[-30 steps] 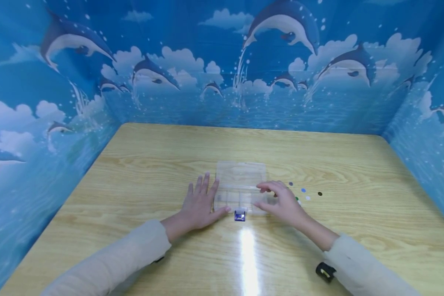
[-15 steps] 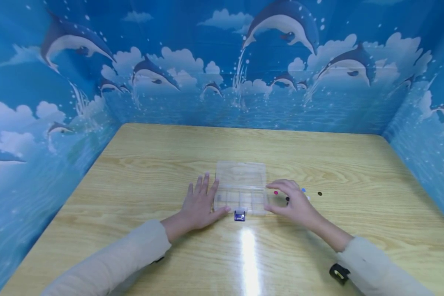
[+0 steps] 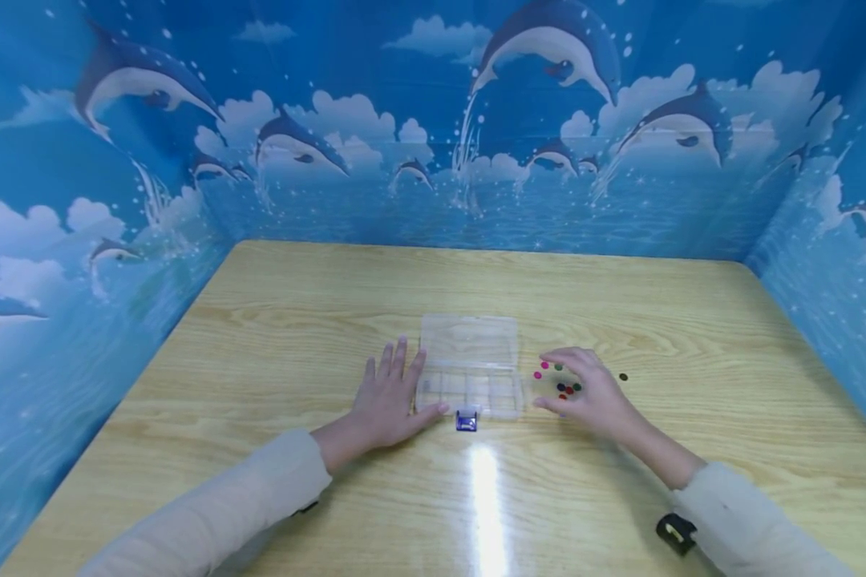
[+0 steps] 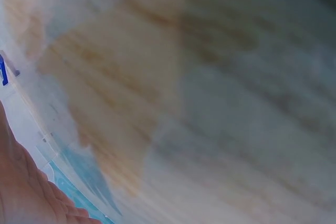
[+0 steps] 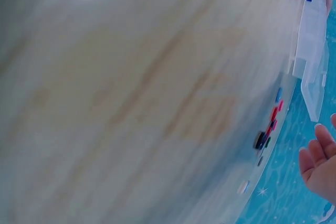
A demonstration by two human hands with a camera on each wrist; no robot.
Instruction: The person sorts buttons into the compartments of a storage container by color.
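The right hand, right of centre in the head view, has its thumb and fingertips well apart, with nothing visible pinched between them. Small coloured discs, 2 of them pink, lie on the table in and beside that gap. The left hand has its fingers spread at the left edge of the clear divided box, mid-frame, its lid laid back. A blue latch shows at its lower edge. Farther right lies 1 dark disc; a dolphin-print curtain fills the upper frame.
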